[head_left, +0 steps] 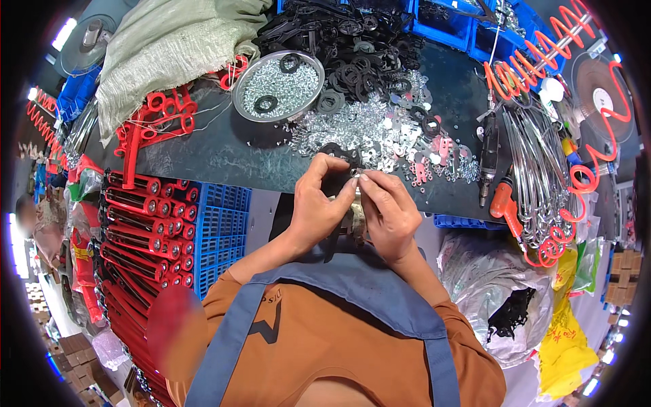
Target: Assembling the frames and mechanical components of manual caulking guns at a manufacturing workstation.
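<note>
My left hand (317, 203) is closed at the table's front edge, its thumb and forefinger bent around a dark plastic part (335, 182). Fingertip to fingertip with it, my right hand (389, 213) pinches a tiny shiny piece (355, 173), too small to name. The fingers cover most of both. Just beyond them spreads a heap of small clear and silvery pieces (339, 129), with flat metal plates (388, 141) and pinkish plates (442, 150) on its right. A round metal bowl (237, 95) of small silvery pieces holds two black rings (265, 104).
Black plastic parts (305, 27) pile up at the back before blue bins (444, 24). Left are a woven sack (173, 57), red frames (139, 136) and stacked red tubular parts (139, 227). A power screwdriver (488, 159), an orange-handled tool (504, 203) and bent metal rods (536, 156) are right.
</note>
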A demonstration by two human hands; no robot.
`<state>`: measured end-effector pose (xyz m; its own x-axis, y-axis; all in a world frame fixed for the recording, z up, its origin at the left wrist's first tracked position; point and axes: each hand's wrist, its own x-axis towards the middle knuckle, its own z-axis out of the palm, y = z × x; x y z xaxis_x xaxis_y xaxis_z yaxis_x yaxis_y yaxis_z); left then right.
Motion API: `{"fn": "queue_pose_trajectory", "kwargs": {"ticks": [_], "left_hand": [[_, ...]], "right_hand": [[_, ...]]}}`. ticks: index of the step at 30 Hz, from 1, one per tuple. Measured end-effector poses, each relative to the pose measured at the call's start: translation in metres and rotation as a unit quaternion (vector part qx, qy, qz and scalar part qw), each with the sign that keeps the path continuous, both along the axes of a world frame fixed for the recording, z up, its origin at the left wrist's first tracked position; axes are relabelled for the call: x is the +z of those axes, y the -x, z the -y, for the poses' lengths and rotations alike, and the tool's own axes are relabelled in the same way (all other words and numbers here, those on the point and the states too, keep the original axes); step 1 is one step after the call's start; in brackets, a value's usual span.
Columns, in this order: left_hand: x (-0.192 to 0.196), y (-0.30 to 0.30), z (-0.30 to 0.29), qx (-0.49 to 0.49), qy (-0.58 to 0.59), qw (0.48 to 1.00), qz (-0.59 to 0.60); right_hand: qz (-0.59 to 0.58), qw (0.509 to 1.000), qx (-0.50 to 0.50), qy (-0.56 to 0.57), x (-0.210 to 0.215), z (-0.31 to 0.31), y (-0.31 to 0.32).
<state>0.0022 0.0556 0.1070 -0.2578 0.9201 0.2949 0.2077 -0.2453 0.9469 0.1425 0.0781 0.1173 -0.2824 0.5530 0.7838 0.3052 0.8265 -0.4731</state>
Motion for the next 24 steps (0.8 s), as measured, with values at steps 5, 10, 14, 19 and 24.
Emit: {"fn": "queue_pose_trajectory", "kwargs": {"ticks": [5,10,14,19,24], "left_hand": [[0.004,0.006,-0.004,-0.03,0.018,0.999,0.025],[0.004,0.029,-0.011,-0.043,0.046,0.962,0.265],[0.007,0.022,-0.014,-0.067,0.069,0.954,0.285],[0.01,0.015,-0.015,-0.098,0.083,0.952,0.277],[0.011,0.026,-0.014,-0.088,0.093,0.932,0.339]], "right_hand": [[-0.019,0.997,0.018,0.066,0.001,-0.001,-0.002],[0.015,0.932,-0.213,0.292,-0.025,-0.041,-0.06],[0.173,0.914,-0.284,0.232,-0.062,-0.078,-0.079],[0.251,0.91,-0.277,0.177,-0.072,-0.097,-0.071],[0.144,0.946,-0.264,0.125,-0.017,-0.076,-0.064]]}}
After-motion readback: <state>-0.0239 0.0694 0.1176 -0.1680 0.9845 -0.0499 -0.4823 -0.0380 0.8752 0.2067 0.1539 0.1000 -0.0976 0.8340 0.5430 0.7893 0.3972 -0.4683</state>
